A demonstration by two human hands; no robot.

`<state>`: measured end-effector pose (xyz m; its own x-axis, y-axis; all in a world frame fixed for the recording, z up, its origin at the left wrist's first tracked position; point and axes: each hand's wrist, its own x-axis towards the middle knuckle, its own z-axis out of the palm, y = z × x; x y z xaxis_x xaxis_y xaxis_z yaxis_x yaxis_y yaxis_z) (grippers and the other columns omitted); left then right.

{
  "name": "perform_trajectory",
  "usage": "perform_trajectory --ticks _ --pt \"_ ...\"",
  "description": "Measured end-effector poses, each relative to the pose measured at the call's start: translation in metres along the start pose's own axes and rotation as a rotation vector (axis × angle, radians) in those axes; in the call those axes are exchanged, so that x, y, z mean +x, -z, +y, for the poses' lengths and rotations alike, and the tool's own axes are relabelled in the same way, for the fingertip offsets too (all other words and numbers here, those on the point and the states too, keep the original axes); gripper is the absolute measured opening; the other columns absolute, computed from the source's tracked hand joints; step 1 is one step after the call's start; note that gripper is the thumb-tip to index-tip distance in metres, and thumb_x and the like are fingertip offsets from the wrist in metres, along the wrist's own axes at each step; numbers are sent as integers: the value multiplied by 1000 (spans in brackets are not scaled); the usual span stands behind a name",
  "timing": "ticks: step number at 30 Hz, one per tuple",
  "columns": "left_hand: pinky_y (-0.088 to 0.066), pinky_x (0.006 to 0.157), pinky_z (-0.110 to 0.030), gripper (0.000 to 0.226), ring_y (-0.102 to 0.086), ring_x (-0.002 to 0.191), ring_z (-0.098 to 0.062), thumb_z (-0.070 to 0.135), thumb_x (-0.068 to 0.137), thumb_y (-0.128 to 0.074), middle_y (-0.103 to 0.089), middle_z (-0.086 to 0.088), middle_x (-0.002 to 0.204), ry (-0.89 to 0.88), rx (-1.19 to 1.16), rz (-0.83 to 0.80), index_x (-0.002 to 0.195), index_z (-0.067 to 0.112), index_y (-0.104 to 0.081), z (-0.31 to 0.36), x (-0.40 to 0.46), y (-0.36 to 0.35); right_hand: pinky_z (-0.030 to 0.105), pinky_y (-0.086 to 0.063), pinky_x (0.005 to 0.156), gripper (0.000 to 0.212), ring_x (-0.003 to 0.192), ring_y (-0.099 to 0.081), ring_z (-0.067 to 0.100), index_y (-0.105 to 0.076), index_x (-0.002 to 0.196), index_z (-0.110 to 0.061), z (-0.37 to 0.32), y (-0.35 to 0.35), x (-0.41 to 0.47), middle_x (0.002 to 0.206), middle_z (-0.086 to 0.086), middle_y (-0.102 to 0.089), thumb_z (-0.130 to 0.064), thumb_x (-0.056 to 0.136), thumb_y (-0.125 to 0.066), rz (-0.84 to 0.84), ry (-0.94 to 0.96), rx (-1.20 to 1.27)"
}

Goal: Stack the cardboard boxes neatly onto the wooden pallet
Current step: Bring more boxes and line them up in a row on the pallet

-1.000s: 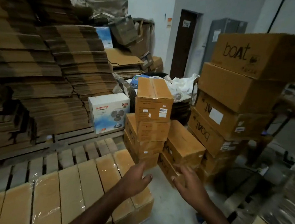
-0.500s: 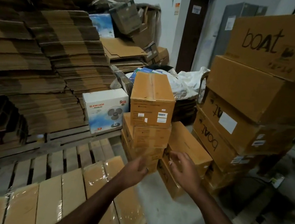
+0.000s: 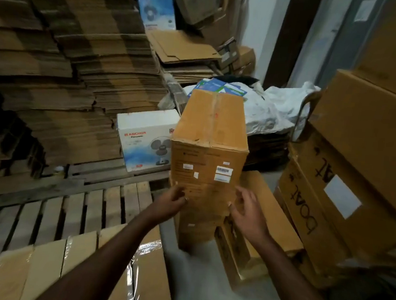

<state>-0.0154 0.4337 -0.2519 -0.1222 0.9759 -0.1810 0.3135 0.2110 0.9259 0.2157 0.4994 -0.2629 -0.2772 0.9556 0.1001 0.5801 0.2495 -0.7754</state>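
Observation:
A stack of brown cardboard boxes stands on the floor just right of the wooden pallet (image 3: 88,212). The top box (image 3: 210,127) is taped and carries barcode labels on its near face. My left hand (image 3: 170,202) curls its fingers round that box's lower left corner, at the seam with the box below (image 3: 197,225). My right hand (image 3: 246,213) has its fingers spread and touches the lower right edge of the same box. A row of plastic-wrapped boxes (image 3: 40,270) lies on the pallet's near end.
A low box (image 3: 267,217) sits right of the stack. Large boxes marked "boat" (image 3: 356,167) tower at the right. A white Anchor fan box (image 3: 143,140) stands behind the pallet, flattened cardboard piles (image 3: 68,68) fill the left, and white bags (image 3: 278,108) lie behind.
I have moved closer to the stack. Both hands reached forward from mid-air and now touch the bottom edge of the top box.

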Motion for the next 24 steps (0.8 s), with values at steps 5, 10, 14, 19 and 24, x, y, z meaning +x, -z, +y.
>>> perform_trajectory --ticks 5,10,14,19,24 --pt "-51 82 -30 28 -61 113 -17 29 103 -50 -64 3 118 117 -162 136 130 22 -53 21 86 13 46 -50 99 75 131 -48 28 -27 153 -22 25 5 105 150 6 -39 -35 91 -68 43 -305 198" --pt "-51 68 -32 39 -68 100 -22 43 101 -53 -71 -8 115 316 -595 405 127 14 -56 45 182 23 51 -48 101 83 132 -47 34 -17 156 -24 37 21 194 154 12 -37 -52 91 -61 64 -514 468" --pt "-55 93 -48 61 -63 108 -29 53 84 -65 -64 -9 126 427 -687 741 130 16 -50 34 234 32 59 -45 101 73 125 -47 29 -23 153 -24 36 18 240 148 5 -40 -53 95 -55 -55 -628 665" --pt "-49 93 -46 65 -51 110 -26 41 96 -63 -49 -7 129 455 -565 832 146 18 -30 37 247 29 54 -54 80 58 109 -53 25 -36 144 -27 35 1 265 128 3 -51 -46 94 -60 -156 -757 841" --pt "-49 77 -44 63 -52 100 -26 50 94 -62 -52 -8 130 492 -612 700 144 18 -41 39 261 45 68 -47 92 67 117 -50 31 -26 149 -33 42 -8 279 136 6 -46 -41 93 -63 -56 -791 860"
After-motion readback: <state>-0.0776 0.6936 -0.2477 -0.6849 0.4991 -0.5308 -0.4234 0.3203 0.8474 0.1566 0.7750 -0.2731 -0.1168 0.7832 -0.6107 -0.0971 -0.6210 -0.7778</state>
